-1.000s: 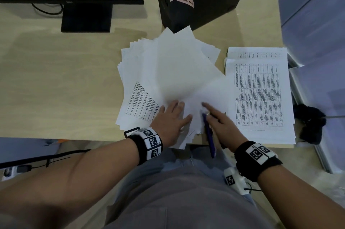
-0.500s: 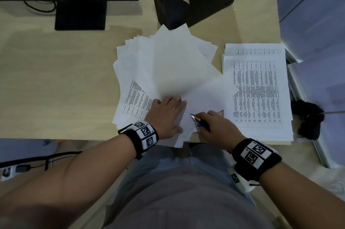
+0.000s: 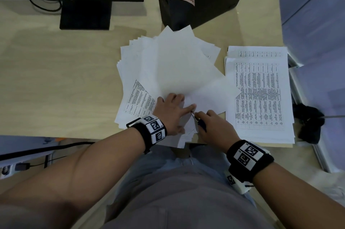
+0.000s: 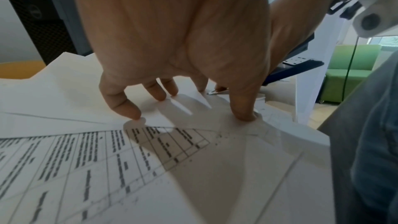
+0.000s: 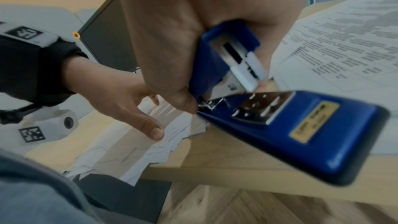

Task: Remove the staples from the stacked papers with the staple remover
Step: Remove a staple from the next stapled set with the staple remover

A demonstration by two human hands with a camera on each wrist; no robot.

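On the pale wooden desk (image 3: pixel 56 83) the fanned papers (image 3: pixel 173 71) lie near the front edge. The left hand (image 3: pixel 170 112) presses them flat with spread, straight fingers; the right hand (image 3: pixel 214 127) grips the blue staple remover (image 5: pixel 280 122), whose metal tip, a second ago away from the index finger, now meets it.

Blue staple remover (image 5: pixel 280 125), white papers (image 3: pixel 177 71)

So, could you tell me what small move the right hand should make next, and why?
Probably ease the staple remover tip forward under the staple. The right hand grips the tool with its metal tip at the corner of the fanned papers, beside the left hand's index finger, and the left fingers press the sheets flat. The staple itself is too small to see.
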